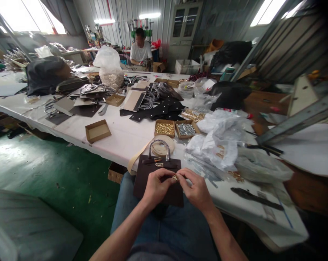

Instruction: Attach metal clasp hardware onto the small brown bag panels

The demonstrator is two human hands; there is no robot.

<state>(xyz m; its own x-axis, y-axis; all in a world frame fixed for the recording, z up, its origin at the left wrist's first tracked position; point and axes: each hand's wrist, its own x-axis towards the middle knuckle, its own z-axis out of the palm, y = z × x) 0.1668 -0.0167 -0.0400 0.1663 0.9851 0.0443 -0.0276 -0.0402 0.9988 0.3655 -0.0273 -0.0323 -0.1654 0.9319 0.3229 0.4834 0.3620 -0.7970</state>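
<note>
A dark brown handbag panel (145, 181) with a wrapped top handle (160, 141) leans between my lap and the table edge. Gold metal hardware (158, 165) sits on its upper strap. Over the panel's lower half, my left hand (158, 184) and my right hand (194, 186) meet at the fingertips. Between them they pinch a small gold metal fitting (175, 177). Its exact kind is too small to make out, and the fingers partly cover it.
Beyond the bag lie a roll of cream tape (166, 146), a box of gold pieces (164, 128) and a box of silver pieces (186, 129). Plastic bags (220, 127) crowd the right. An open cardboard tray (98, 131) stands left. A person (141, 50) sits across the table.
</note>
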